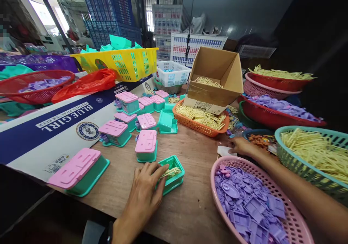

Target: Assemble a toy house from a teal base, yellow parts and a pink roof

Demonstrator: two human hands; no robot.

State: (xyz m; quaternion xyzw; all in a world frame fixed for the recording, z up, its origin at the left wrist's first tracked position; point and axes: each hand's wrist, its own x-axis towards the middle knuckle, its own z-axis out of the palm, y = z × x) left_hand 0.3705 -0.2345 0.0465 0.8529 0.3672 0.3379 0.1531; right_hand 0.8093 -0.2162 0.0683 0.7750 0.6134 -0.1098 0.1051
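Closed boxes (pixel 146 145): teal, pink-lidded, done, left and centre on tabletop (pixel 190 207).
Left hand (pixel 146 191): fingers spread flat, steadying open teal box (pixel 172 178) holding cream sprue.
Step, by judgement: filling the box.
Purple-parts basket (pixel 217 197): just right.
Right hand (pixel 241 146): reaching among trays; grip unclear.
Next likely needs: another part dropped in, a lid.
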